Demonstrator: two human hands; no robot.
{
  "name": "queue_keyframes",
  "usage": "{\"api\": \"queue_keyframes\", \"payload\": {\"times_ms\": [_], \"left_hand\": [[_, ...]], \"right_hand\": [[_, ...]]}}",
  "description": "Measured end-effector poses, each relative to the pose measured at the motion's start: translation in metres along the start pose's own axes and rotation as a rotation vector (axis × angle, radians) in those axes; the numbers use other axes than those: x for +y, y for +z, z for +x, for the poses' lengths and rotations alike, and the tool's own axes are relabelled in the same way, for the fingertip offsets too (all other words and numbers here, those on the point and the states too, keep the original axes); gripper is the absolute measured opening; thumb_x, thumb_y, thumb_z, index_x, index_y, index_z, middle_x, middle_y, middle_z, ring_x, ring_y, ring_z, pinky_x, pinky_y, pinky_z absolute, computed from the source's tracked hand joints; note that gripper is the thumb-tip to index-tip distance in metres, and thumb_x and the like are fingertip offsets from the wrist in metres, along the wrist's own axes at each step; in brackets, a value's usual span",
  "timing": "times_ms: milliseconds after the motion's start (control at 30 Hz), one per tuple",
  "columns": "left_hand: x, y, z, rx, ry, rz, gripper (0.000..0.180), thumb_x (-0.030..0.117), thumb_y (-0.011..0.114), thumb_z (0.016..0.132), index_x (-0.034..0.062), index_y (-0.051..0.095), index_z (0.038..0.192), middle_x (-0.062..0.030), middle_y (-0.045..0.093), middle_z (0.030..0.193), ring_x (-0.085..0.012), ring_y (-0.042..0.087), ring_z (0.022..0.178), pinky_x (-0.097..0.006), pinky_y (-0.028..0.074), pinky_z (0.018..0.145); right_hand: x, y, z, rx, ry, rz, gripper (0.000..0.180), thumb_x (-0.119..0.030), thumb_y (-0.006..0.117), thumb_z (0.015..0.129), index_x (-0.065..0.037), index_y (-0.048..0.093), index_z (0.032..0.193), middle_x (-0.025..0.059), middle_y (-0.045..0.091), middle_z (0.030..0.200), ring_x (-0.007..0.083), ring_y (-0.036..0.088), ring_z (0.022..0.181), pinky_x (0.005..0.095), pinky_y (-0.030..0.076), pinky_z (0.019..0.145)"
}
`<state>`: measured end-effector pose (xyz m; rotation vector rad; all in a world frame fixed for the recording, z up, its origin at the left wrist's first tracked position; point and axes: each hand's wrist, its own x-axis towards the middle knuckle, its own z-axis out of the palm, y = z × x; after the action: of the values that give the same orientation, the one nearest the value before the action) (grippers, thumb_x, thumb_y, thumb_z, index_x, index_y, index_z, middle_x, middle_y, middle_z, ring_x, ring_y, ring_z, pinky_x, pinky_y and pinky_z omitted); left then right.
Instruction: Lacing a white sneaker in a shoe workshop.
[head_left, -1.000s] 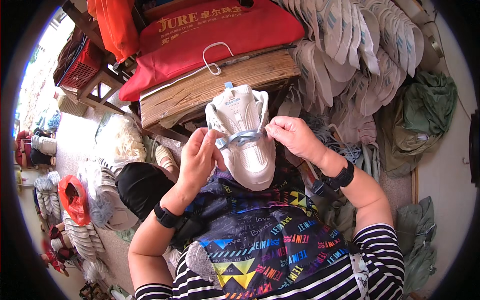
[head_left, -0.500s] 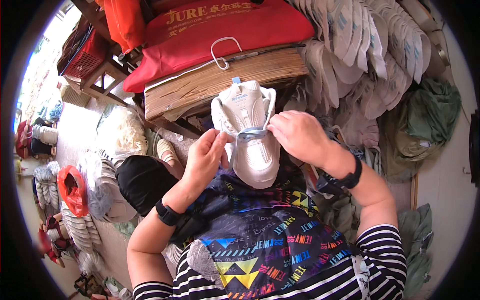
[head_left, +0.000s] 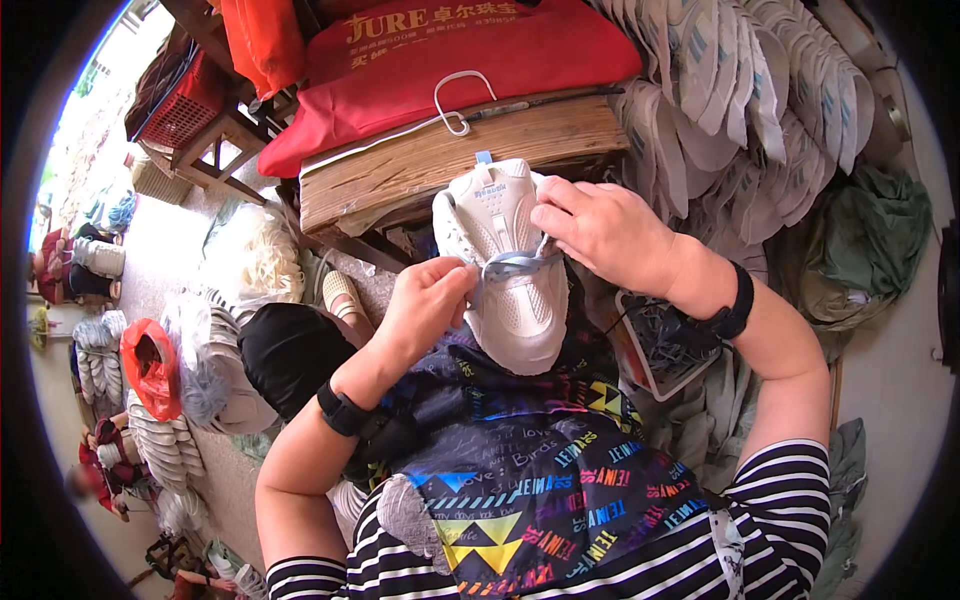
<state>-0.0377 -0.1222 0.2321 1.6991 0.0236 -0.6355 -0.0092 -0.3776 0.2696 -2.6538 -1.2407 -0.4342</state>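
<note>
A white sneaker upper (head_left: 520,325) rests toe toward me against my patterned apron, its tongue with a small light-blue tab pointing at the wooden bench. Across its throat runs a grey-blue shoelace (head_left: 512,265), crossed over near the lower eyelets. My left hand (head_left: 425,302), closed in a pinch, has the lace at the left side of the shoe. On the opposite side my right hand (head_left: 608,232) pinches the lace by the eyelet edge, fingers bent over the rim. Those fingers hide the right eyelet row and part of the lace.
Beyond the shoe stands a wooden bench (head_left: 470,150) with a red bag (head_left: 480,50) and a white hanger (head_left: 462,100). Stacked shoe uppers (head_left: 740,90) fill the upper right. A white-rimmed tray of laces (head_left: 675,345) sits below my right forearm. Bundles and a red plastic bag (head_left: 150,370) lie left.
My right hand has moved up along the shoe's right edge, its fingers now higher and more bent. The left hand stays by the lace. The whole view has shifted slightly.
</note>
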Motion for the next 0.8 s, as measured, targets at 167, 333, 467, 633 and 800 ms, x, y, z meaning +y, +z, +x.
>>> {"api": "queue_keyframes", "payload": {"times_ms": [167, 333, 467, 633, 800], "left_hand": [[0.011, 0.0, 0.005, -0.085, -0.088, -0.147, 0.028, 0.024, 0.06, 0.093, -0.0008, 0.062, 0.08, -0.0037, 0.058, 0.061, -0.0138, 0.051, 0.051, -0.027, 0.04, 0.051], [0.036, -0.012, 0.002, 0.294, 0.699, 1.021, 0.031, 0.019, 0.079, 0.072, 0.0076, 0.062, 0.096, -0.0122, 0.057, 0.096, -0.0318, 0.057, 0.09, -0.041, 0.048, 0.078], [0.048, -0.024, 0.015, 0.088, 0.876, 1.016, 0.036, 0.019, 0.08, 0.07, 0.0084, 0.062, 0.1, -0.0091, 0.054, 0.094, -0.0301, 0.054, 0.095, -0.041, 0.046, 0.082], [0.043, -0.038, 0.028, -0.122, 0.862, 1.028, 0.025, 0.019, 0.079, 0.072, 0.0069, 0.066, 0.09, -0.0084, 0.052, 0.091, -0.0287, 0.053, 0.091, -0.039, 0.045, 0.079], [0.026, -0.031, 0.028, -0.06, 0.785, 0.681, 0.011, 0.011, 0.075, 0.076, 0.0038, 0.067, 0.078, -0.0078, 0.048, 0.087, -0.0235, 0.051, 0.085, -0.035, 0.043, 0.077]], "right_hand": [[0.01, 0.008, -0.007, -0.052, -0.012, 0.19, 0.023, -0.009, 0.07, 0.076, -0.007, 0.061, 0.096, 0.0088, 0.053, 0.101, 0.0268, 0.062, 0.079, 0.0381, 0.053, 0.067], [0.01, 0.001, 0.0, -0.207, 0.186, 0.578, 0.012, -0.014, 0.069, 0.082, -0.005, 0.063, 0.087, 0.0097, 0.051, 0.097, 0.0268, 0.061, 0.083, 0.0368, 0.051, 0.072], [0.005, 0.015, 0.001, -0.166, 0.345, 0.728, 0.014, -0.015, 0.068, 0.085, -0.002, 0.063, 0.082, 0.0076, 0.05, 0.096, 0.0216, 0.057, 0.084, 0.0337, 0.048, 0.076], [-0.011, 0.03, 0.0, 0.003, 0.587, 0.91, 0.013, -0.011, 0.065, 0.087, 0.0, 0.062, 0.079, 0.0061, 0.047, 0.096, 0.018, 0.055, 0.085, 0.0301, 0.047, 0.075], [-0.022, 0.017, 0.0, -0.034, 0.553, 0.834, 0.008, -0.007, 0.064, 0.088, 0.0, 0.061, 0.086, 0.0063, 0.047, 0.096, 0.017, 0.055, 0.087, 0.0296, 0.048, 0.076]]}}
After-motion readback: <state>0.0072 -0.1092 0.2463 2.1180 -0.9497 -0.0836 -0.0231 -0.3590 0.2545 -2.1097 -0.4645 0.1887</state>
